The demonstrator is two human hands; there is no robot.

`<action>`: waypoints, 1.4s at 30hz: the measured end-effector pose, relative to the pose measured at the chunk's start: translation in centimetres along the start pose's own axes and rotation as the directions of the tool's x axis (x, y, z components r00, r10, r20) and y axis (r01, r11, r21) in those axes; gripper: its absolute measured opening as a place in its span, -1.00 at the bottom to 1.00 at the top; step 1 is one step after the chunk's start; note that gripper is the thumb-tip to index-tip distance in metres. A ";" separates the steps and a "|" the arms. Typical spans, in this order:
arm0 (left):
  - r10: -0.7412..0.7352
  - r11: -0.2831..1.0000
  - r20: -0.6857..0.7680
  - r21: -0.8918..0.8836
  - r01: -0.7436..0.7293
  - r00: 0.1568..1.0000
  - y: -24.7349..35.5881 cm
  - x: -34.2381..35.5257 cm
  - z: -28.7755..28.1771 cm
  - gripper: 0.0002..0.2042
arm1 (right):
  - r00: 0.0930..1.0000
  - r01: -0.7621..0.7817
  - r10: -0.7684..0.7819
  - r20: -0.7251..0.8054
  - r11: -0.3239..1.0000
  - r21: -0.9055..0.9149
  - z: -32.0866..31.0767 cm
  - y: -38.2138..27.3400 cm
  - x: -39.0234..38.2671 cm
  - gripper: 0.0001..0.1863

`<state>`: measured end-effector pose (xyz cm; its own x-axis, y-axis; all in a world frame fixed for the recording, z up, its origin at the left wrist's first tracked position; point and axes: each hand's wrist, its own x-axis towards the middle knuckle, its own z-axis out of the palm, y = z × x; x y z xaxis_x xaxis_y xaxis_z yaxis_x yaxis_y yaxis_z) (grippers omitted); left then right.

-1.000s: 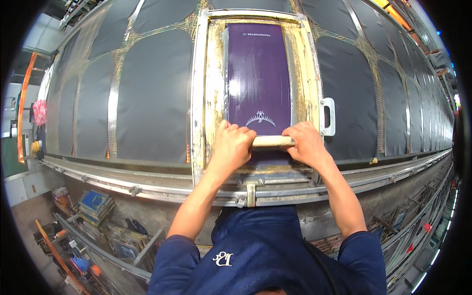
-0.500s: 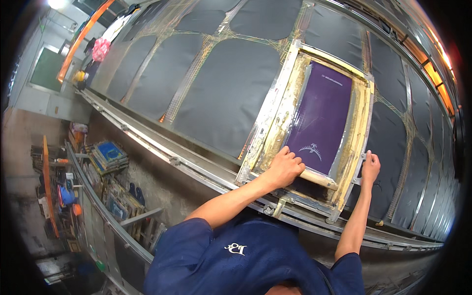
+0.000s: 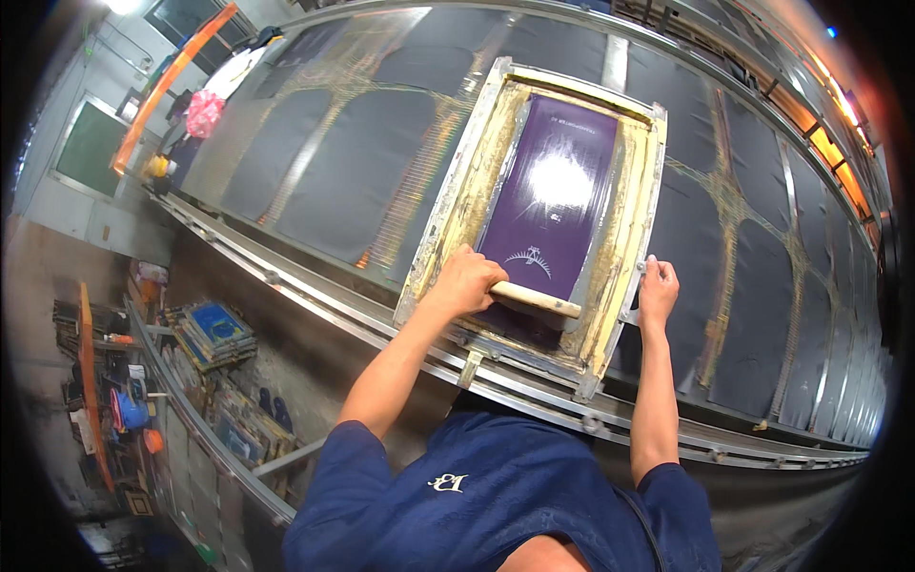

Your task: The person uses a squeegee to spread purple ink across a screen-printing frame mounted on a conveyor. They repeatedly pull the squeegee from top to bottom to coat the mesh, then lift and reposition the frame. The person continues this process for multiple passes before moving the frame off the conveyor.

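A screen-printing frame [image 3: 651, 181] with yellowed, stained edges lies tilted across the long table. Inside it is a purple mesh [image 3: 543, 205] bearing a pale crest near its lower end and a bright glare in its middle. My left hand [image 3: 467, 282] is closed round the left end of a squeegee [image 3: 538, 297], whose pale wooden bar lies across the mesh's near end; its blade is mostly hidden. At the frame's right side, my right hand [image 3: 658, 289] has its fingers closed at a small metal bracket on the outer edge.
Dark fabric panels [image 3: 405, 57] cover the table, separated by coloured streaked seams. A metal rail [image 3: 305, 310] runs along its near edge. Lower left, stained frames [image 3: 214, 334] are stacked beside a curved metal bar [image 3: 195, 410]. Orange-lit equipment [image 3: 843, 172] stands at the far right.
The frame, squeegee and both my hands have shifted left along the table, over other fabric panels. Both hands keep their holds, and the squeegee stays at the mesh's near end.
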<state>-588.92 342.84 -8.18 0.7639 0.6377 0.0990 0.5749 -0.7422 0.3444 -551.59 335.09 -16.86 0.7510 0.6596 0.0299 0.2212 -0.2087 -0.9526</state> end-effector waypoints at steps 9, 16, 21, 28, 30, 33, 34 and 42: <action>0.156 0.987 -0.161 0.063 -0.147 0.975 -6.1 -8.5 -3.7 -0.61 | 0.999 -0.038 0.034 -0.033 0.991 -0.124 8.1 -5.1 -3.6 -0.69; 0.213 0.976 -0.129 0.066 -0.206 0.968 -6.1 -8.1 -1.9 -0.64 | 0.994 -0.024 -0.015 -0.111 0.937 -0.347 8.7 -2.4 -2.2 -0.66; 0.226 0.970 -0.150 0.121 -0.209 0.963 -9.9 -0.5 -2.4 -0.63 | 0.953 -0.168 0.269 0.138 0.851 -0.497 7.8 -7.5 -2.0 -0.67; 0.235 0.962 -0.178 0.182 -0.203 0.955 -20.1 20.7 -1.3 -0.61 | 0.853 0.412 -0.272 0.445 0.875 -0.254 13.1 -13.1 9.9 -0.61; 0.243 0.962 -0.208 0.175 -0.208 0.947 -22.0 25.7 -1.0 -0.64 | 0.745 0.592 -0.458 0.484 0.788 -0.167 17.0 -14.4 14.0 -0.60; 0.188 0.982 -0.153 0.023 -0.187 0.970 -22.2 30.0 -3.0 -0.78 | 0.631 0.681 -0.410 0.659 0.699 -0.217 20.8 -15.4 18.4 -0.58; 0.143 0.989 -0.085 -0.014 -0.144 0.986 -22.0 30.6 -4.3 -0.82 | 0.604 0.671 -0.319 0.731 0.698 -0.250 21.5 -16.5 19.3 -0.58; -0.057 0.998 0.116 0.030 0.054 0.992 -23.7 38.7 -5.8 -0.61 | 0.665 0.623 -0.089 0.741 0.613 -0.486 26.7 -16.9 26.1 -0.56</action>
<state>-574.67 386.29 -7.13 0.7589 0.6505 -0.0296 0.6235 -0.7127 0.3215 -552.32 375.08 -8.07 0.0190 0.9927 -0.1195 0.9055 -0.0678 -0.4189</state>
